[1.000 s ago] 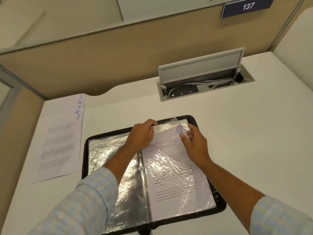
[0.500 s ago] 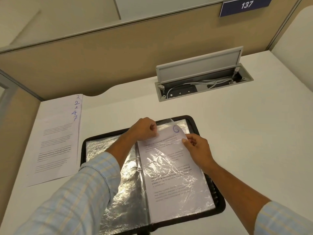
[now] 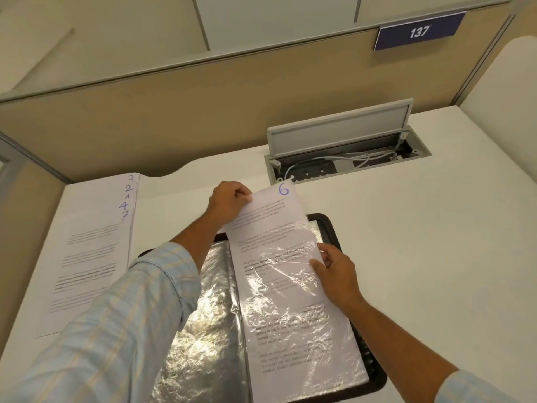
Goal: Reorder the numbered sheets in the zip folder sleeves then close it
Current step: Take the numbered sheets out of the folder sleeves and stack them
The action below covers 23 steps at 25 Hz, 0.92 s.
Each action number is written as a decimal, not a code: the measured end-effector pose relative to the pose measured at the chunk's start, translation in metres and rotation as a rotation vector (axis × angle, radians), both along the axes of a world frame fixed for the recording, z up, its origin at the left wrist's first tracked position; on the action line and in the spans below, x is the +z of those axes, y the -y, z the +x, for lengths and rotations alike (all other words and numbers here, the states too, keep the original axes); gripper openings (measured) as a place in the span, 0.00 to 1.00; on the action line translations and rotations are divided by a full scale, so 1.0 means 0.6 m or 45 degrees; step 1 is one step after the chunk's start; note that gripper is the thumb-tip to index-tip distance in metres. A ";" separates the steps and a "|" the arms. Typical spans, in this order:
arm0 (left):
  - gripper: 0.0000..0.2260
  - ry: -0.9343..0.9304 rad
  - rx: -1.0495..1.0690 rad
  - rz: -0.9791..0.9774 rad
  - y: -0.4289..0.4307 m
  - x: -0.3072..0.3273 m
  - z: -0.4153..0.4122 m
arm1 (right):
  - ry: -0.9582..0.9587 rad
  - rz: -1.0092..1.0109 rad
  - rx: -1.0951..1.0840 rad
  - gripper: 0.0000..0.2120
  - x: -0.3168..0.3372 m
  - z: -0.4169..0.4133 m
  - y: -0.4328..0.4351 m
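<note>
Because the sleeve (image 3: 290, 330) is thin, crinkly and slick, your right hand (image 3: 337, 271) grips its outer edge on the open zip folder (image 3: 325, 225), while your left hand (image 3: 228, 202) pinches the top corner of sheet 6 (image 3: 270, 207), halfway out. It is light, floppy paper, so pull it straight. A stack of sheets (image 3: 93, 242) lies left on the white table (image 3: 436, 228); beyond, an open cable box (image 3: 343, 161) and a partition (image 3: 145, 126).

left hand (image 3: 229, 200) forward, right hand (image 3: 337, 271) nearer
</note>
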<state>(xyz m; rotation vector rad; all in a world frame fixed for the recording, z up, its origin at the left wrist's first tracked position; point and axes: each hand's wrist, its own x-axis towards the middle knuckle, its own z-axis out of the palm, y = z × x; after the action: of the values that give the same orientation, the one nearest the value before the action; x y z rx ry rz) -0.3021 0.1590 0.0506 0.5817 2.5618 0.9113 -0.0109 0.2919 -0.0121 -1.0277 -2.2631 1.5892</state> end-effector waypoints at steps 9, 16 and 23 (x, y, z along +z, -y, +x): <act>0.04 -0.146 0.232 0.430 0.016 0.114 -0.097 | 0.040 0.036 -0.042 0.15 0.001 -0.007 -0.002; 0.03 -0.331 0.234 0.570 0.077 0.282 -0.100 | -0.035 -0.138 -0.173 0.21 0.034 -0.013 0.002; 0.03 -0.212 0.157 0.591 0.180 0.367 -0.057 | -0.315 -0.051 -0.264 0.25 0.140 -0.066 0.043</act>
<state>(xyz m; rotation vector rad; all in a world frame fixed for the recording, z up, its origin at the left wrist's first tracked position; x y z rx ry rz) -0.3363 0.0509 0.2706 0.6520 2.5571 1.5825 -0.0508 0.2661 0.0719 -0.9781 -1.9057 1.5824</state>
